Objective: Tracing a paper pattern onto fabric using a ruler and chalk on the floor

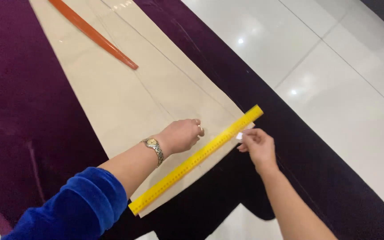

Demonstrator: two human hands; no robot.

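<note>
A long yellow ruler lies slantwise across the near end of a cream paper pattern, which is spread on dark purple velvet fabric. My left hand, with a wristwatch and a blue sleeve behind it, rests on the pattern and presses against the ruler's far edge. My right hand pinches a small white piece of chalk at the ruler's near edge, close to its right end.
A long orange curved ruler lies on the pattern at the top left. The purple fabric covers a glossy white tiled floor, which shows at the right and along the bottom edge.
</note>
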